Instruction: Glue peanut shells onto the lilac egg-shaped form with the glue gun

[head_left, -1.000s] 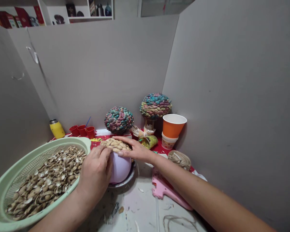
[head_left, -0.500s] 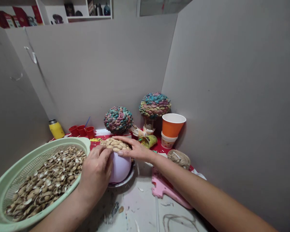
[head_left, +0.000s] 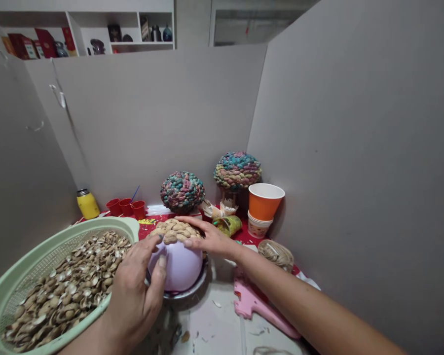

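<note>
A lilac balloon [head_left: 181,268] sits in a metal bowl [head_left: 198,287], its top covered with rows of peanut shells [head_left: 175,230]. My right hand [head_left: 210,239] curves over the right side of the shells, fingers at the back and thumb at the front, holding the balloon steady. At the balloon's left front, my left hand [head_left: 138,278] is open, thumb apart from the fingers. Its fingertips are by the lowest shells, and I see nothing in them. Left of it stands a pale green colander [head_left: 131,227] filled with loose peanut half-shells [head_left: 70,291].
A pink glue gun [head_left: 261,305] lies under my right forearm, near a twine ball [head_left: 277,254]. Behind are two painted shell-covered domes [head_left: 182,191], an orange paper cup [head_left: 265,203], a tipped yellow-green cup [head_left: 229,225], red cups [head_left: 125,206] and a yellow bottle [head_left: 88,204].
My left hand has drawn back toward me and opened, uncovering more of the balloon's left front. My right hand stays on the shells. The view has tipped slightly upward.
</note>
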`<state>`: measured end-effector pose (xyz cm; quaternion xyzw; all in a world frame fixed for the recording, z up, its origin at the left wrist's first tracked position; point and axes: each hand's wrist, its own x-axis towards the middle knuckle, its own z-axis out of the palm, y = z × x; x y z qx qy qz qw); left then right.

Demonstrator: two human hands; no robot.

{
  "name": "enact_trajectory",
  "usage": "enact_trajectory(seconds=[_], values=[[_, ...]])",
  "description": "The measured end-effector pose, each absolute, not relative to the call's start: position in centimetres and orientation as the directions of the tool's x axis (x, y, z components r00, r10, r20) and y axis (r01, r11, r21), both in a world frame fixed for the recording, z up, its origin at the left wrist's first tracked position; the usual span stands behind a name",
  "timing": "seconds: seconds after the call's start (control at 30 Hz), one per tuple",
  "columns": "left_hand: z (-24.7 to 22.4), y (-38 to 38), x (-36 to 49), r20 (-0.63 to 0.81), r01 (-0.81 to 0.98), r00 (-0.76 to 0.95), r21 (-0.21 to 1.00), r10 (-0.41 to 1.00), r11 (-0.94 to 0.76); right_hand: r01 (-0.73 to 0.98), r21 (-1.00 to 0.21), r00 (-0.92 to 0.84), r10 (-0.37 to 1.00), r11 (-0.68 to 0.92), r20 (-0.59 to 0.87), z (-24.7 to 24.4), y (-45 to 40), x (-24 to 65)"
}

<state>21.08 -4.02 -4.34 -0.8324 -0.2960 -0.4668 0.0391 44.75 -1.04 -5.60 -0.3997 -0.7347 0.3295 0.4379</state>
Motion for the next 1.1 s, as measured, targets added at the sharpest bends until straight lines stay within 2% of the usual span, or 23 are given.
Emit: enact_trajectory(seconds=[0.17,0.3,0.57,0.77,0.87,0.97,1.03,1.07,1.1], values=[[-5.2,-4.1,20.1,0.777,0.519,0.203,0.43,0.595,-0.739,0.265,-0.846,-0.305,0.872,0.463,0.382,-5.9,-0.9,45.0],[-6.2,-3.7,20.6,0.696,0.465,0.108,0.595,0.71,-0.655,0.227,-0.853,-0.315,0.864,0.47,0.392,-6.5,-0.7,45.1],[-6.8,-2.2,23.2,0.542,0.37,0.137,0.749,0.829,-0.55,0.156,-0.871,-0.348,0.851,0.467,0.394,-6.8,-0.5,45.2],[-8.0,-0.9,24.0,0.502,0.357,0.186,0.766,0.844,-0.535,0.225,-0.841,-0.351,0.846,0.493,0.402,-6.5,-0.8,45.7],[-8.5,-0.8,24.1,0.544,0.371,0.182,0.733,0.819,-0.57,0.306,-0.786,-0.261,0.841,0.538,0.474,-5.7,-1.7,45.6],[-8.9,-0.9,24.1,0.576,0.375,0.176,0.71,0.798,-0.596,0.411,-0.684,-0.119,0.779,0.603,0.615,-4.5,-3.4,44.5],[-9.1,-0.9,24.1,0.59,0.375,0.172,0.701,0.789,-0.606,0.46,-0.599,-0.134,0.718,0.656,0.683,-3.6,-4.6,43.2],[-9.1,-0.9,24.2,0.596,0.375,0.172,0.696,0.784,-0.612,0.49,-0.524,-0.182,0.67,0.696,0.719,-3.2,-5.1,42.6],[-9.2,-0.9,24.2,0.601,0.378,0.173,0.691,0.78,-0.616,0.539,-0.4,-0.266,0.6,0.741,0.754,-2.9,-5.5,41.9]])
